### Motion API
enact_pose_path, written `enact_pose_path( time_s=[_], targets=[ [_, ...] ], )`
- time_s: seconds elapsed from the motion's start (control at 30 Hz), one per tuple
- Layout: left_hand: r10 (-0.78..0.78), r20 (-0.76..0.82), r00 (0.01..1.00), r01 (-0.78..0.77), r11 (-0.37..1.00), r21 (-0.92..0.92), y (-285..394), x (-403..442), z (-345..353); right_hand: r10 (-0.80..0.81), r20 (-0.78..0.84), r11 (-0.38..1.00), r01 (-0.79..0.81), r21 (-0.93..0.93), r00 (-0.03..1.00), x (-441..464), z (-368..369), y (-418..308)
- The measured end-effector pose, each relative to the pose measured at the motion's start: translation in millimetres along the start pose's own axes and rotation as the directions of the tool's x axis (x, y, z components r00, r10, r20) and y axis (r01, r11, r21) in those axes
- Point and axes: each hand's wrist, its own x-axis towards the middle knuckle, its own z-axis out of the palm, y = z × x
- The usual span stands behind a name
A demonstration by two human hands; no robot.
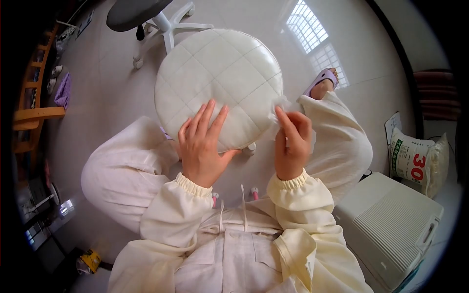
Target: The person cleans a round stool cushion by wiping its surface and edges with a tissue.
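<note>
A round white quilted stool seat stands between my knees. My left hand lies on its near edge, palm down, with the fingers apart and nothing held. At the seat's right edge my right hand pinches a thin white tissue, which touches the side of the seat. Part of the tissue is hidden behind my fingers.
A wheeled chair with a grey seat is beyond the stool. To the right sit a ribbed light box and a printed white sack. Wooden furniture and a purple cloth are at the left.
</note>
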Motion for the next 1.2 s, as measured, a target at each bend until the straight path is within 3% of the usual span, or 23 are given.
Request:
enact_pose_path(
  time_s=[0.07,0.1,0.27,0.33,0.4,0.47,0.5,0.63,0.77,0.83,0.87,0.93,1.0,1.07,1.2],
  targets=[
    [0.001,0.003,1.000,-0.001,1.000,-0.002,0,0,-1,-0.206,0.108,0.946,0.226,-0.232,0.973,2,10,11],
    [0.000,0.008,1.000,0.000,1.000,-0.004,0,0,-1,-0.207,0.146,0.911,0.245,-0.331,0.967,0,11,12],
    [0.003,-0.002,1.000,-0.003,1.000,-0.016,-3,-2,1,-0.177,0.128,0.877,0.215,-0.429,0.976,0,4,23],
    [-0.001,-0.009,1.000,0.001,1.000,-0.021,-2,-3,1,-0.009,0.172,0.843,0.100,-0.529,0.985,-3,-4,44],
    [-0.005,-0.004,1.000,0.004,0.999,-0.048,-3,-2,2,0.016,0.133,0.881,0.049,-0.470,0.991,-1,-9,46],
    [-0.006,-0.013,1.000,0.006,0.999,-0.040,-4,-3,3,-0.007,0.047,0.954,0.020,-0.300,0.999,8,-15,24],
    [0.006,-0.021,1.000,-0.007,0.999,-0.034,-3,-3,4,-0.071,0.036,0.956,0.078,-0.284,0.997,12,-12,15],
    [-0.011,-0.009,1.000,0.011,0.999,-0.033,-2,-2,2,-0.217,0.166,0.876,0.267,-0.402,0.962,12,7,15],
    [0.000,-0.004,1.000,-0.001,0.999,-0.033,-2,-2,1,-0.166,0.153,0.860,0.219,-0.461,0.974,6,3,29],
    [0.002,-0.005,1.000,-0.002,0.999,-0.034,-1,-2,1,0.010,0.170,0.836,0.085,-0.542,0.985,2,-4,53],
    [-0.003,-0.004,1.000,0.002,0.999,-0.039,-1,-2,1,0.007,0.168,0.835,0.087,-0.544,0.986,1,-7,55],
    [-0.023,-0.001,1.000,0.023,0.999,-0.044,-2,-4,1,0.014,0.037,0.949,-0.002,-0.316,0.999,6,-15,40],
    [0.002,-0.023,1.000,-0.003,0.999,-0.037,-2,-3,3,-0.011,0.025,0.955,0.018,-0.296,1.000,11,-10,26],
    [-0.002,-0.015,1.000,0.001,0.999,-0.034,-1,-2,2,-0.136,0.025,0.961,0.138,-0.240,0.990,13,-1,18],
    [-0.001,-0.006,1.000,0.001,1.000,-0.027,-2,-2,0,-0.163,0.140,0.912,0.203,-0.357,0.977,8,8,22]
  ],
)
